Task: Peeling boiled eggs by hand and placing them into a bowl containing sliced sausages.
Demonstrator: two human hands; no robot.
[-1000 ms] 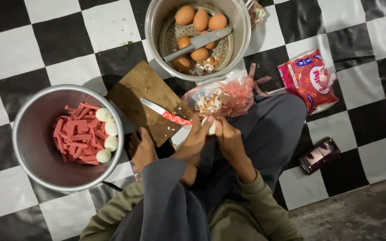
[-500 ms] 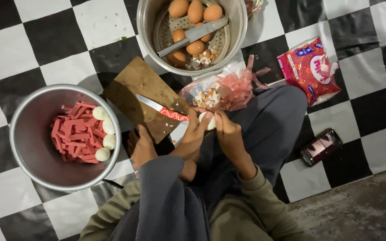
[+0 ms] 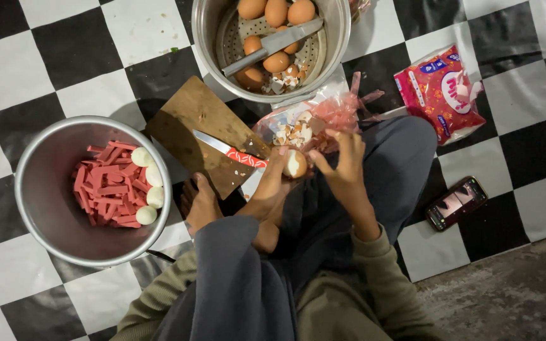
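Two bare hands meet over the lap of a person seated on the black-and-white chequered floor (image 3: pixel 14 57); the left hand (image 3: pixel 273 186) is closed around a partly peeled boiled egg (image 3: pixel 296 163), while the right hand (image 3: pixel 344 165) has its fingers half spread, fingertips just beside the egg, seemingly gripping nothing; a clear plastic bag of broken eggshell (image 3: pixel 298 129) lies just beyond the egg; a red-handled knife (image 3: pixel 232 150) rests on the brown wooden cutting board (image 3: pixel 191 120); brown eggs sit in the steel steamer pot (image 3: pixel 336 38); peeled white eggs and red sausage strips fill the round metal bowl (image 3: pixel 45 189)
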